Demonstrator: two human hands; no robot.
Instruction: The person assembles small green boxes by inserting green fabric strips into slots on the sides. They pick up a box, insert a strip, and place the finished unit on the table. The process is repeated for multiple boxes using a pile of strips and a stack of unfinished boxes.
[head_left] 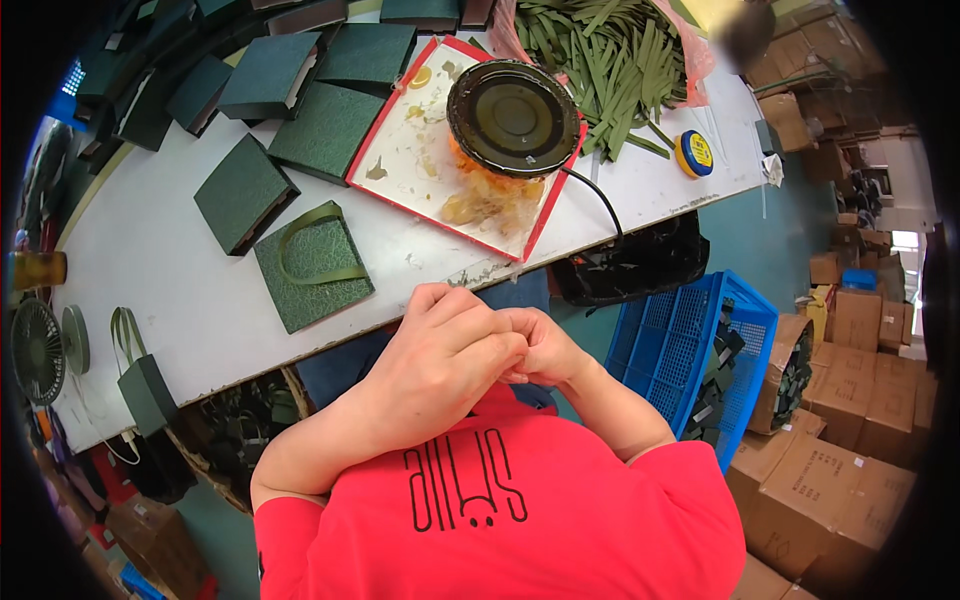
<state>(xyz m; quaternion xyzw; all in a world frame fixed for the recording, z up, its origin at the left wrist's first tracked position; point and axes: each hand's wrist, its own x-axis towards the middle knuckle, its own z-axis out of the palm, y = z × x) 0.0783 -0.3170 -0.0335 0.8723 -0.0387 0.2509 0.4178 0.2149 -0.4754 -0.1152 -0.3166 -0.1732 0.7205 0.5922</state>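
My left hand point(440, 345) and my right hand point(545, 345) meet in front of my chest, just off the table's near edge. The fingers of both are closed and pressed together. Whatever lies between them, if anything, is hidden. Nearest to them on the table is a dark green textured box point(308, 305) with an olive ribbon handle point(330, 276) looped over its top. Beyond stands a round black-topped pot point(515, 118) on a red-edged white board point(425, 205) smeared with yellowish glue-like residue. Olive ribbon strips point(625, 75) are heaped in a pink plastic bag point(697, 80).
More green boxes point(240, 195) fill the table's left and far side. A yellow and blue round tin point(694, 154) sits right, and a black cable point(600, 195) hangs from the pot. A blue crate point(655, 345) holds dark green pieces. Cartons point(825, 490) stack right; a fan point(38, 350) stands left.
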